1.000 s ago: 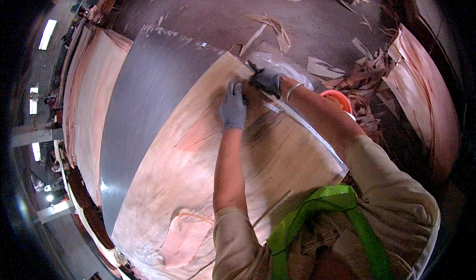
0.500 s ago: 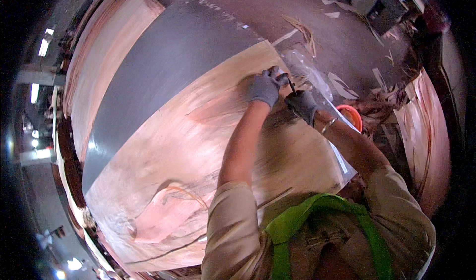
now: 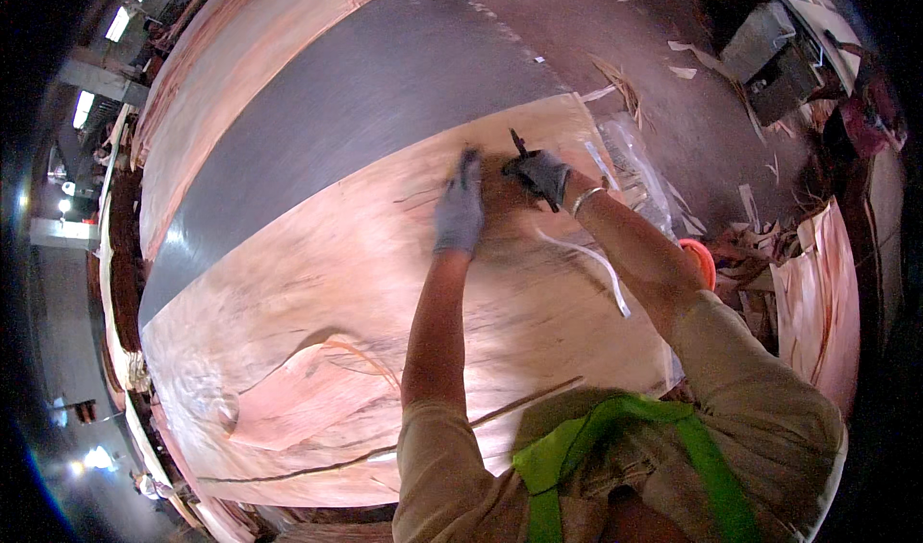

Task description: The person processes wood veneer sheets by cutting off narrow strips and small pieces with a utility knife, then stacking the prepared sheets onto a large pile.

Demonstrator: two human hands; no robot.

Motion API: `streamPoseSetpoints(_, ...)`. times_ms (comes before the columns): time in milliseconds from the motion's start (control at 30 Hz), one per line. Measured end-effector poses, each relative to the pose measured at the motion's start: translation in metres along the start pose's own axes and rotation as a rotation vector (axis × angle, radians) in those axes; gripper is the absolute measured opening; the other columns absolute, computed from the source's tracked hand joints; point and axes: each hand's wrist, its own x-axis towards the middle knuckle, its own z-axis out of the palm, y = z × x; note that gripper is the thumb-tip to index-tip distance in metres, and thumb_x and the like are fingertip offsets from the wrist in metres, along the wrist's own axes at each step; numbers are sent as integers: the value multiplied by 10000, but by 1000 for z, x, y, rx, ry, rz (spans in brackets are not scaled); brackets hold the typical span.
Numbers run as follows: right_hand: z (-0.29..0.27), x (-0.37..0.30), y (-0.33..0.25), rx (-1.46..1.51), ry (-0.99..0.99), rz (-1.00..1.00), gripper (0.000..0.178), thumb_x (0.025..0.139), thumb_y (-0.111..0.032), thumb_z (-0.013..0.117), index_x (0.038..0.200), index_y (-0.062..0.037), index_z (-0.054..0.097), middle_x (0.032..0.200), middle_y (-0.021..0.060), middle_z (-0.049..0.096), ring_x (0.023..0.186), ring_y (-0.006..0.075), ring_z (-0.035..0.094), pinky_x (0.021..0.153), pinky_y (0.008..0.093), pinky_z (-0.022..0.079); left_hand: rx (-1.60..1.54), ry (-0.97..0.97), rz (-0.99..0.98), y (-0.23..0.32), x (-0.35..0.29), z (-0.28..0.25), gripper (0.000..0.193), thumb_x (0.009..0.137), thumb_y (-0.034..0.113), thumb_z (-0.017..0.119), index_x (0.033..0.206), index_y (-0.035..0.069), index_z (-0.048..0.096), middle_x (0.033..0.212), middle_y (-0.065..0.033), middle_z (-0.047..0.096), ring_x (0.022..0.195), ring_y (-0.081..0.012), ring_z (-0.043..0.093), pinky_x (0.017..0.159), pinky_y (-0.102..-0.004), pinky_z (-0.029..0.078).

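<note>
The grey-gloved right hand [image 3: 545,174] is closed around a slim black handheld tool [image 3: 519,143], over the far part of a broad, pale tan wood sheet [image 3: 519,293]. Beside it, the grey-gloved left hand [image 3: 459,216] points its fingers forward; whether they grip anything, I cannot tell. A narrow, curved white strip [image 3: 603,260] lies nearer the body.

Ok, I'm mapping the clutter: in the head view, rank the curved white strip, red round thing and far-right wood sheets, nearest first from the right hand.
1. Curved white strip, below and right of the right hand.
2. Red round thing, lower right.
3. Wood sheets, far right.
</note>
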Motion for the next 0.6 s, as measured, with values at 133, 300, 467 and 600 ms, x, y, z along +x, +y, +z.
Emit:
streamPoseSetpoints(133,8,11,3,38,-79,144,297,873,-293,543,738,-33,583,569,4,482,416,100,409,389,260,347,67,-171,58,-14,5,7,522,825,41,438,1341,83,366,1292,-155,467,975,-338,528,837,-434,445)
streamPoseSetpoints(300,-1,-18,-1,464,-18,135,247,881,-285,541,799,-58,595,574,-2,499,431,92,424,381,226,332,155,-102,121,-19,-11,18,558,809,31,438,1356,85,342,1334,-158,423,1060,-326,478,914,-434,389)
streamPoseSetpoints(467,10,19,-6,-142,136,64,314,851,-330,574,834,-24,644,626,55,586,537,145,548,438,293,421,54,118,184,-19,-9,22,586,773,25,474,1344,86,358,1341,-173,407,1039,-346,480,944,-452,363)
streamPoseSetpoints(600,27,37,-10,-424,336,39,370,825,-350,585,763,12,636,646,124,626,589,203,613,510,338,472,-114,-76,177,-21,5,21,549,782,79,507,1318,121,402,1192,-162,524,1042,-344,491,884,-466,389)
